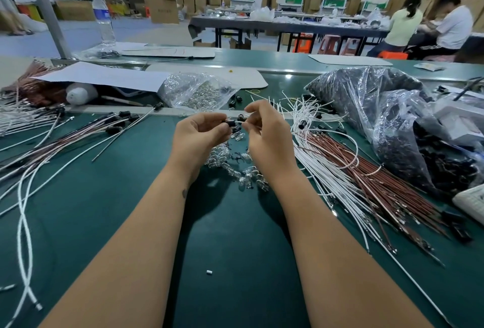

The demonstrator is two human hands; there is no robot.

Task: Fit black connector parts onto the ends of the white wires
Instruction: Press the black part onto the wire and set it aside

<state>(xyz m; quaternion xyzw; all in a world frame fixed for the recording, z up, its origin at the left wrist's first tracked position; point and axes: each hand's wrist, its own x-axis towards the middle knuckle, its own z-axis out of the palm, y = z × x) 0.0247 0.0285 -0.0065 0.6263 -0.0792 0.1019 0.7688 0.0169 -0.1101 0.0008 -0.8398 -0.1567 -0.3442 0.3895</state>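
Observation:
Both hands are raised over the green table [222, 236], close together. My left hand [199, 133] pinches a small black connector part [231, 123] between thumb and fingers. My right hand [264, 128] has its fingers curled and pinches something small and pale right beside the connector; I cannot make out what it is. A loose bundle of white wires [309, 128] mixed with brown wires lies to the right of my right hand. Small clear bulbs [248, 181] and black bits lie scattered under my hands.
Wires with black connectors fitted [78, 133] fan out on the left. A clear bag of small bulbs [196, 92] sits behind my hands. A big plastic bag of black parts [387, 118] fills the right side. Two people sit at a far table.

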